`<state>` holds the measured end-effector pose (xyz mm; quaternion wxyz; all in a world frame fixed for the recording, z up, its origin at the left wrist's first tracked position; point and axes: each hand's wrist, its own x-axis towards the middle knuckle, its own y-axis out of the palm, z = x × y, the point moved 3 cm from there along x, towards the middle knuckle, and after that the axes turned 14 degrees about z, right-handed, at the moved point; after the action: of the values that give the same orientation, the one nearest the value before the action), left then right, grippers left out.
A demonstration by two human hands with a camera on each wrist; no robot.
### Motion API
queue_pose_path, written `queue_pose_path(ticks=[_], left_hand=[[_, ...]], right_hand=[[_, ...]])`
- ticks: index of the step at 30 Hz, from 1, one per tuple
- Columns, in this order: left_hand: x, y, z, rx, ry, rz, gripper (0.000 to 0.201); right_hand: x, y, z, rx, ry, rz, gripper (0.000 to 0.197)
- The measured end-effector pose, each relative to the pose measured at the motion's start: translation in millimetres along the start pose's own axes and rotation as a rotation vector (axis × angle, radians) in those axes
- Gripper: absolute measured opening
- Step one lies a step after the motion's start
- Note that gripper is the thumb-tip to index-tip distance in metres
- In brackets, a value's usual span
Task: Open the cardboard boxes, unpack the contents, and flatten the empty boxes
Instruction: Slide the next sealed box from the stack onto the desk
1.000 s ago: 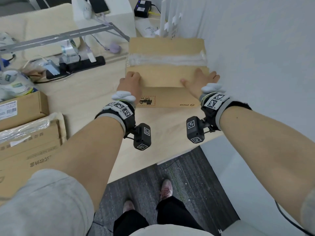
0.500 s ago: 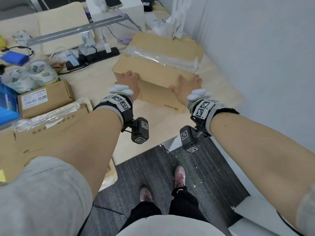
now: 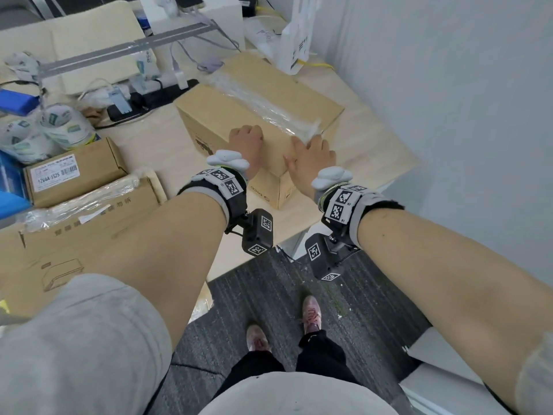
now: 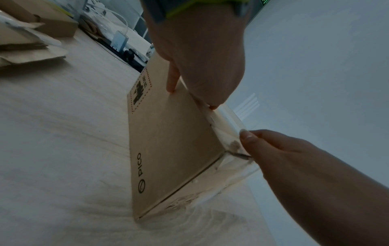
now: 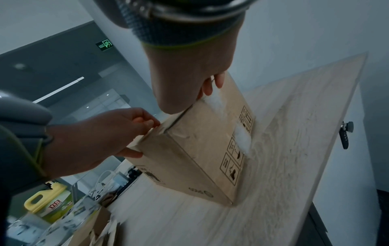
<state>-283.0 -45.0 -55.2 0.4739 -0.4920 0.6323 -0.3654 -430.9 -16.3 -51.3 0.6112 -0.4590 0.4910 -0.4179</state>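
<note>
A brown cardboard box (image 3: 287, 94) marked PICO stands on the pale wooden table (image 3: 149, 139), turned so one corner points at me. Clear tape (image 3: 263, 106) seals its top seam and runs down the end face. My left hand (image 3: 245, 142) grips the near top edge, fingers curled on top and thumb on the printed side (image 4: 168, 141). My right hand (image 3: 312, 154) lies on the top by the right end, fingers spread, fingertips (image 5: 210, 86) over the edge at the tape (image 5: 214, 101). In the left wrist view, a right fingertip (image 4: 244, 133) touches the tape (image 4: 223, 126).
To the left lie a small labelled box (image 3: 74, 172) and large flat cardboard boxes (image 3: 83, 229). A power strip (image 3: 149, 100), wrapped rolls (image 3: 59, 127) and a white router (image 3: 296, 40) crowd the back. A grey wall (image 3: 449, 115) runs close on the right; the table edge (image 3: 374, 181) is near.
The box has been swung round on the table from square-on to diagonal. My hands have come closer together, and the right one has slid from the box's end onto its top by the tape.
</note>
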Motion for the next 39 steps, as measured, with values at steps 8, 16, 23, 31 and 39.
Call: queue_pose_path(ticks=[8, 16, 23, 31, 39], left_hand=[[16.4, -0.4, -16.2, 0.025, -0.182, 0.028, 0.075], [-9.6, -7.5, 22.8, -0.200, -0.093, 0.031, 0.068], [-24.4, -28.5, 42.3, -0.168, -0.146, 0.081, 0.056], [-36.2, -48.4, 38.5, -0.296, -0.062, -0.132, 0.049], [-12.2, -62.6, 30.5, -0.512, -0.009, -0.005, 0.067]], right_hand=[[25.0, -13.7, -26.1, 0.016, -0.122, 0.053, 0.044], [18.5, -15.9, -1.0, -0.016, -0.182, 0.011, 0.044], [20.2, -23.2, 16.1, -0.101, -0.177, 0.015, 0.031], [40.5, -49.9, 40.6, 0.019, -0.207, 0.070, 0.032], [71.0, -72.8, 68.5, 0.582, -0.427, 0.178, 0.036]])
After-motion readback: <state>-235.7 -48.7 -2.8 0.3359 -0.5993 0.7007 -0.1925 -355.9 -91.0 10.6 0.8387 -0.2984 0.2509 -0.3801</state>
